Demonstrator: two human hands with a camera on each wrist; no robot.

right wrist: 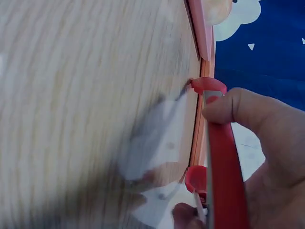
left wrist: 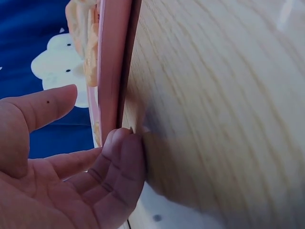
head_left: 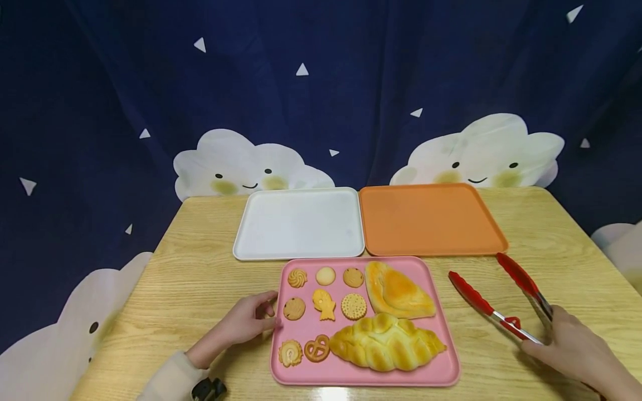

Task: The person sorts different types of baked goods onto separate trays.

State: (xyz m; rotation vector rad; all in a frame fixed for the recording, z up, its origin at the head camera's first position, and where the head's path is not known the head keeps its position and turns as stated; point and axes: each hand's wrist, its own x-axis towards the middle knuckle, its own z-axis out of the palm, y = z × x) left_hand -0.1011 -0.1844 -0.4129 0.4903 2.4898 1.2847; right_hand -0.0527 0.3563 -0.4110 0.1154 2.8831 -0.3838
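Head view: metal tongs with red tips (head_left: 471, 293), spread in a V, sit right of the pink tray (head_left: 441, 376); right hand (head_left: 577, 345) has fingers grasping them. Left hand (head_left: 247, 320), fingers loosely bent, touches the tray's left rim. I see a glossy braided loaf (head_left: 388, 342), folded bread (head_left: 401, 295) and textured cookies (head_left: 353, 306) on it. Behind: rectangular white tray (head_left: 301, 223), orange tray (head_left: 431, 217). Wood-grain surface (head_left: 190, 250).

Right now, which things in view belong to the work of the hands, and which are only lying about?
In the work:
- red tongs, held in the right hand
- pink tray, left hand at its edge
- probably its cookies and breads

Apparently only there:
- white tray and orange tray, though perhaps for later
- blue curtain
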